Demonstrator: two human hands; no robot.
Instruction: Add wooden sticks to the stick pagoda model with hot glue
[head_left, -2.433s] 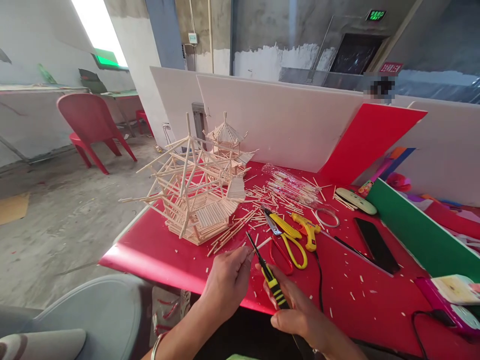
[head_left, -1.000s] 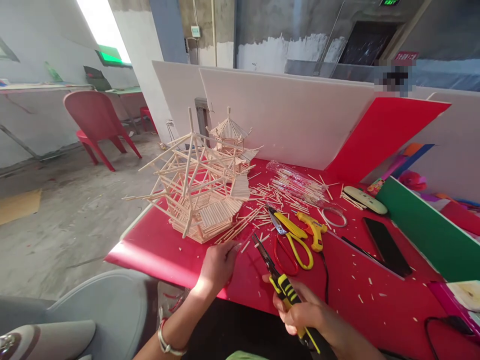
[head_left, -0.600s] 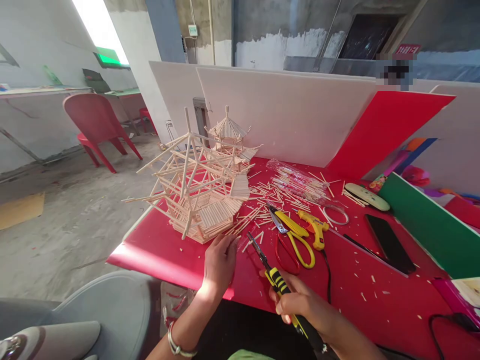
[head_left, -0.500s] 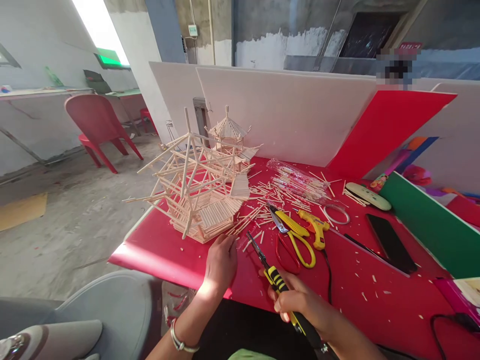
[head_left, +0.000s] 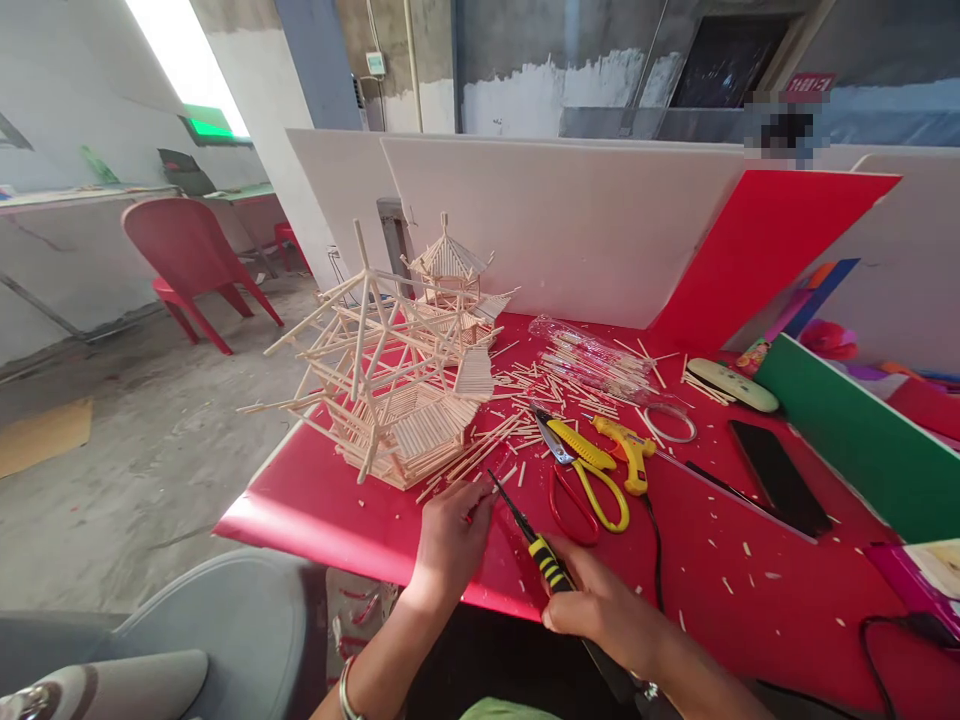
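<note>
My right hand is wrapped round the black-and-yellow handle of long, slim-bladed shears. Their narrow tip points away from me, beside the fingertips of my left hand. The left fingers are pinched together just above the red table; what they hold, if anything, is too small to make out. Behind that hand stands an open frame model of thin wooden sticks, like a pavilion, with a slatted floor and bare roof ribs. A smaller roofed stick pavilion is behind it. Loose wooden sticks lie scattered beyond the shears.
Yellow- and red-handled scissors, a yellow glue gun with cord, a tape roll and a black phone lie on the red table. White boards stand behind. A grey round stool is at left.
My left hand has moved right and slightly nearer me, its fingers now by the tip of the shears. The shears have shifted slightly left. The view has shifted a little.
</note>
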